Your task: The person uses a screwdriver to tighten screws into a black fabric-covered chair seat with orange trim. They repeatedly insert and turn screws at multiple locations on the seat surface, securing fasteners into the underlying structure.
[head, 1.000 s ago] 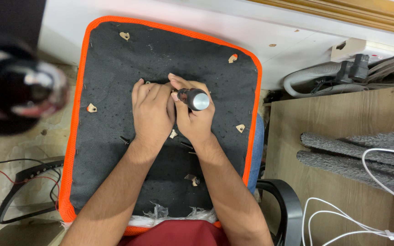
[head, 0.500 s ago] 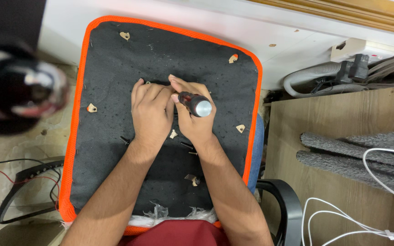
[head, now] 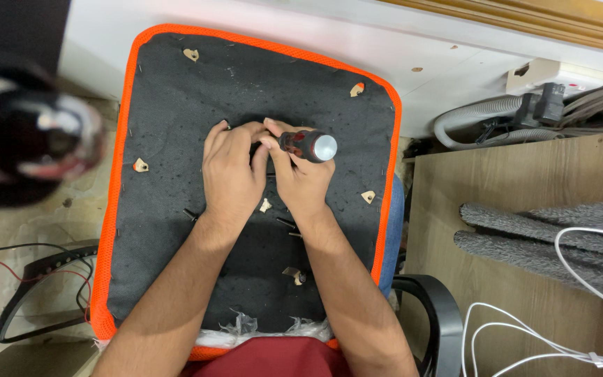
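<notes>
Over the black seat base, right hand grips a red-black screwdriver at centre w/ fingers clenched; left hand steadies, fingers bent. Tip could slip, gouging fabric.

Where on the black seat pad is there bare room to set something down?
Bare patches on the seat pad: the upper stretch between the two top holes, and the lower left beside the left forearm. The middle is crowded by the left hand, right hand and screwdriver.
</notes>
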